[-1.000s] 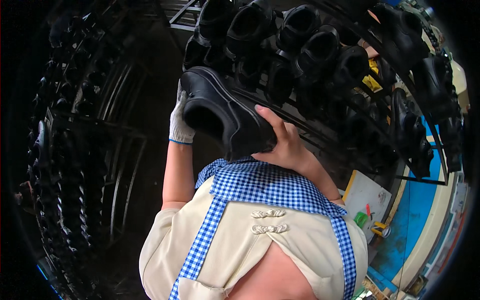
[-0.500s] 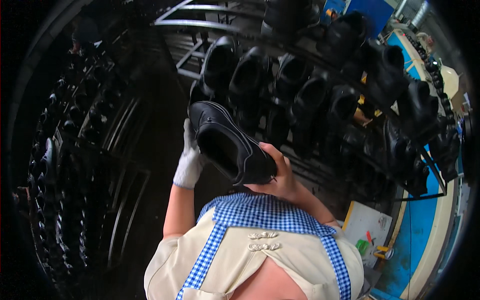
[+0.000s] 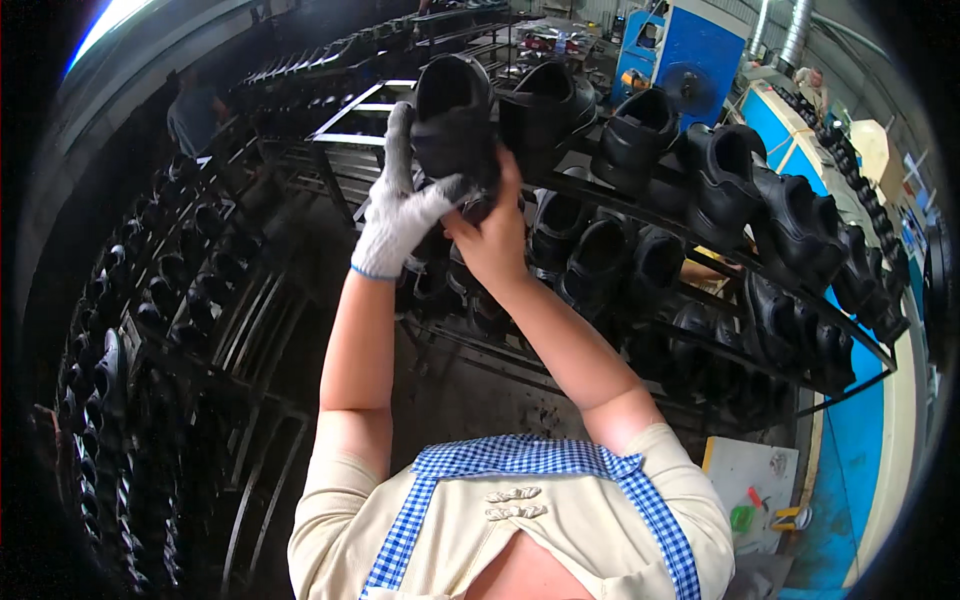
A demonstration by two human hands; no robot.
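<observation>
A black shoe [image 3: 452,142] is raised in front of me at the left end of the rack's upper shelf, its heel towards me and its opening upward. Along its left side and low at the heel, my left hand [image 3: 398,222], in a white knitted glove with darkened fingertips, grips it. My bare right hand [image 3: 496,240] holds the same shoe from the right, thumb low and fingers along the side. Just right of it stands another black shoe [image 3: 545,115]. Whether the held shoe's sole touches the shelf is hidden.
More black shoes [image 3: 635,140] line the rack's upper shelf, with others [image 3: 600,250] on the tier below. Another shoe-filled rack [image 3: 170,290] stands left. A blue machine [image 3: 690,65] is at the back; a blue-topped conveyor [image 3: 845,450] runs along the right. Two people are farther off.
Both hands have carried the shoe forward and up, from near my chest to the upper shelf. My arms are now stretched out, and the view has tilted up, showing more of the room.
</observation>
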